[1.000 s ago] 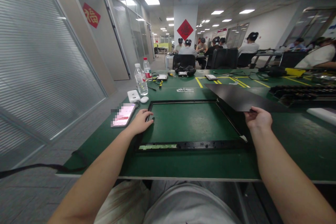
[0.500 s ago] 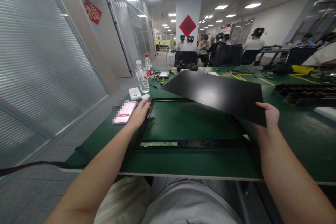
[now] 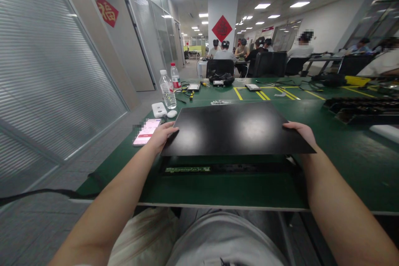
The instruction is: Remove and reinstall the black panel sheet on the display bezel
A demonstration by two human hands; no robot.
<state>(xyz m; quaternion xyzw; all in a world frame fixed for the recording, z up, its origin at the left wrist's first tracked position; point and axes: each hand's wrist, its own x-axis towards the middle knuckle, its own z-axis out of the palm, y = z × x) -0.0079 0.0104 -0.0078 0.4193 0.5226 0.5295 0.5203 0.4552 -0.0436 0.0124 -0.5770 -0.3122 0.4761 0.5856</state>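
A thin, glossy black panel (image 3: 227, 129) is held by its two side edges above the table. My left hand (image 3: 163, 134) grips its left edge, thumb on top. On the opposite edge my right hand (image 3: 301, 131) is closed in the same way; most of its fingers are hidden beneath. Under the panel lies a black rectangular frame (image 3: 249, 168), of which mainly the near bar shows. A narrow green circuit board (image 3: 187, 169) sits in the left part of that bar. The rest of the frame is covered by the panel.
Left of the panel are a phone (image 3: 146, 132), a white box-shaped device (image 3: 159, 110) and two plastic bottles (image 3: 168, 91). Small drives (image 3: 252, 87) and cables lie farther back on the green table (image 3: 224, 193). Dark slatted parts (image 3: 358, 110) stand at the right. People sit beyond.
My left hand has left the frame and taken the panel's left edge. The panel has swung from a slant to nearly level and now covers most of the frame.
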